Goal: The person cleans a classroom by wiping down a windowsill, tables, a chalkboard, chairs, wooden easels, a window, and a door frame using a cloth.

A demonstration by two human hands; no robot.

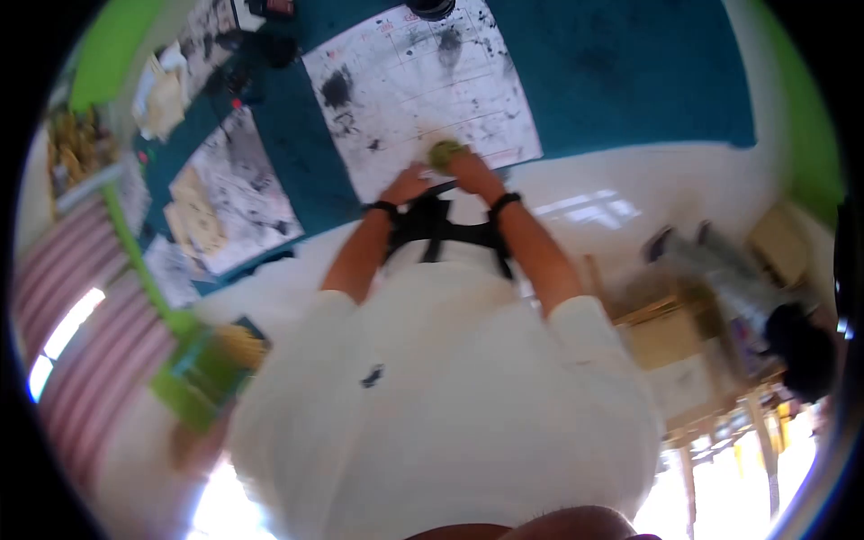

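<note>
Head view showed the right hand (472,173) with fingers against a greenish round object (445,156) (pinch or not, I cannot tell), by the stained sheet (418,103)'s near edge; the left hand (409,183), fingers unclear, was nearby. Teal cloth (630,85) lay beneath.

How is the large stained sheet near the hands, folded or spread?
Spread: the sheet lies flat over the blue-green cloth, with its grid lines showing.

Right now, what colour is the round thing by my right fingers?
The round thing looks yellowish green in the head view.
</note>
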